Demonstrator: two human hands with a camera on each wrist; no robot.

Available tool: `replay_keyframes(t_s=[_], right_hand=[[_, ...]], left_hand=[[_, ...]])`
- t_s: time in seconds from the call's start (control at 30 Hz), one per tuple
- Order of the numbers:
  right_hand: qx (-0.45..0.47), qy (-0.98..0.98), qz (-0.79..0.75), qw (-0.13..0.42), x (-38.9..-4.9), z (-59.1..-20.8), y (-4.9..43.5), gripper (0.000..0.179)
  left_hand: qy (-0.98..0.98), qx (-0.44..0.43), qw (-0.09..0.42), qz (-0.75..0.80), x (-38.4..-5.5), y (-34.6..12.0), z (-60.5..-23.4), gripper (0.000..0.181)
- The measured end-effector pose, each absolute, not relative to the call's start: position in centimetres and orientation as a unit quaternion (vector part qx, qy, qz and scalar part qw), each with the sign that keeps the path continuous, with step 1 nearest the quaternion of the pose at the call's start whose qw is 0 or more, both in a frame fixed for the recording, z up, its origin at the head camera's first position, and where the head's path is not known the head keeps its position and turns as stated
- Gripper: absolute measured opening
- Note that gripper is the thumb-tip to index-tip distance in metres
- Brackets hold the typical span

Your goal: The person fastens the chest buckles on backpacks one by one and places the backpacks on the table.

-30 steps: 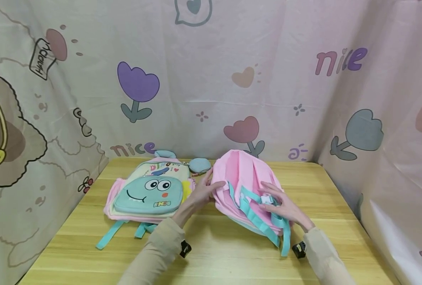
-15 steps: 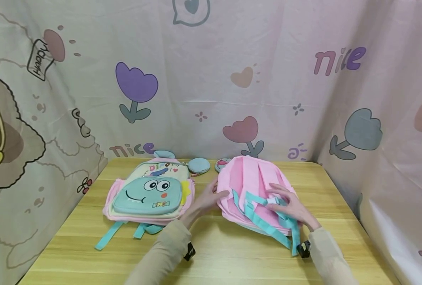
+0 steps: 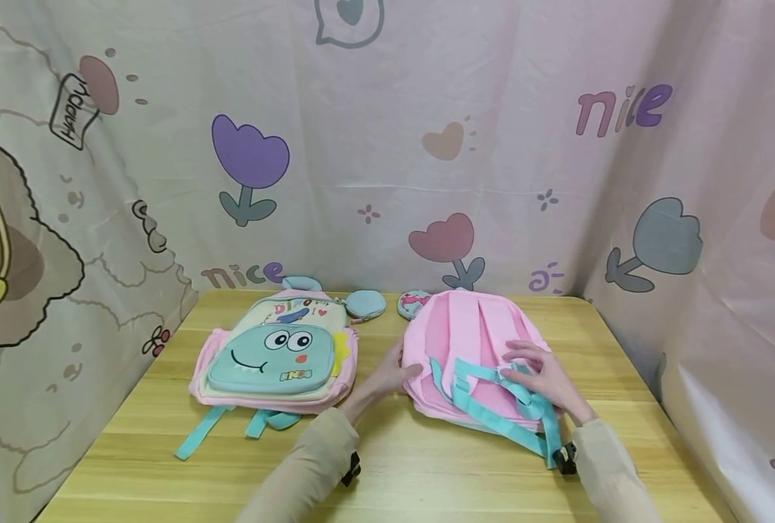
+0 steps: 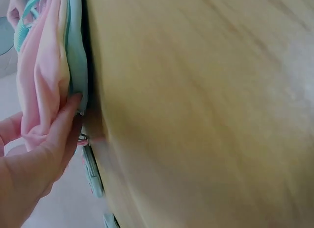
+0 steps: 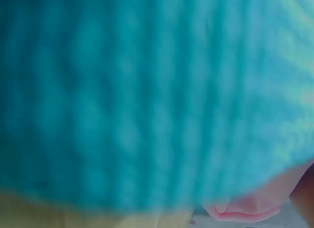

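Observation:
A pink backpack lies back-side up on the wooden table, with pink padded shoulder straps and teal webbing straps across it. My left hand grips its left side, thumb on top and fingers at the edge. The left wrist view shows this hand against the pink side fabric and the light teal front. My right hand rests over the right of the back panel, fingers loosely extended near the webbing and a pale buckle. Teal webbing, blurred, fills most of the right wrist view.
Left of it lies a second backpack, front up, with a dinosaur face. Its teal round pouch sits behind. Another round pouch with a pink picture lies behind the pink backpack. A printed curtain hangs at the table's back edge.
The pink backpack has shifted right and settled lower onto the table, both hands moving right with it. The round pouch behind it has come into view. The dinosaur backpack stays put.

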State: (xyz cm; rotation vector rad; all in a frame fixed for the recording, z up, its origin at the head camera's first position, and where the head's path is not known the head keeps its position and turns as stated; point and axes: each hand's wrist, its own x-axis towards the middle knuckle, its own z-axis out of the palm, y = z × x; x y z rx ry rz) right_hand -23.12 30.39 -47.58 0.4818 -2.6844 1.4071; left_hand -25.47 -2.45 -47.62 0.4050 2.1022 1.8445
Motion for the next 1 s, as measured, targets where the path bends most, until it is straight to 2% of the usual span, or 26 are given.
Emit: replay_keyframes(t_s=[0.13,0.23,0.33,0.43,0.57,0.7,1.0], right_hand=[[0.142,-0.898,0.41,0.07,-23.2,-47.5,30.6,0.031],[0.134,-0.91,0.385,0.077,-23.1,-47.4,30.7,0.034],[0.137,-0.913,0.377,0.078,-23.0,-47.5,31.1,0.037],[0.157,-0.908,0.382,0.073,-23.0,-47.7,31.5,0.028],[0.185,-0.895,0.401,0.066,-22.9,-47.7,32.0,0.016],[0.199,-0.883,0.421,0.061,-22.9,-47.8,32.1,0.016],[0.189,-0.878,0.435,0.063,-22.8,-48.4,32.4,0.02]], left_hand=[[0.768,0.167,0.122,0.606,-25.4,-1.9,-47.7,0.085],[0.814,0.182,0.073,0.547,-25.2,-1.3,-47.3,0.088],[0.861,0.183,0.032,0.473,-24.6,-0.4,-46.7,0.081],[0.878,0.212,0.008,0.428,-24.2,0.5,-46.2,0.072],[0.866,0.275,0.014,0.416,-24.1,1.7,-46.2,0.062],[0.852,0.312,0.045,0.419,-24.2,2.7,-46.4,0.055],[0.862,0.316,0.101,0.384,-24.3,3.6,-47.0,0.049]])
